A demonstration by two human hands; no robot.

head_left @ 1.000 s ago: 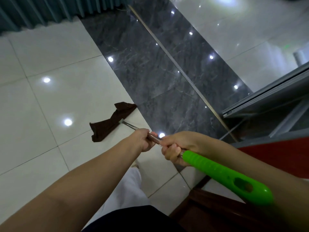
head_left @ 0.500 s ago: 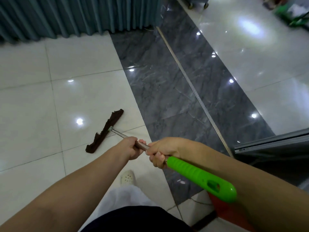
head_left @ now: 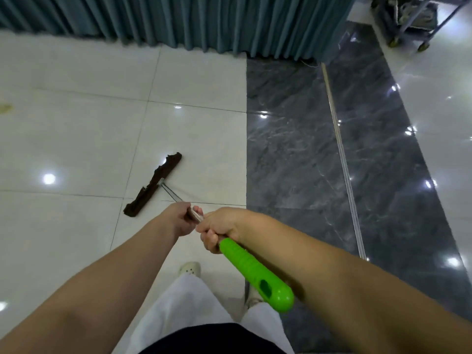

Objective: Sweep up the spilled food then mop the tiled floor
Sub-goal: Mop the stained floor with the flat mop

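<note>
Mop (head_left: 152,184): light, stiff metal shaft, soft floppy brown cloth head that drags flat on the white tile floor (head_left: 76,139). Best held as now, two hands stacked high on the shaft. Left hand (head_left: 181,217) wraps the bare shaft; right hand (head_left: 220,228) grips just behind it, at the top of the green handle (head_left: 251,273). Head lies ahead-left of both hands, near the dark tile strip (head_left: 306,154).

Hands (head_left: 196,223) cover the mop pole's middle; cart (head_left: 408,19) cut off top-right; yellowish smear (head_left: 5,108), perhaps food, clipped left.
</note>
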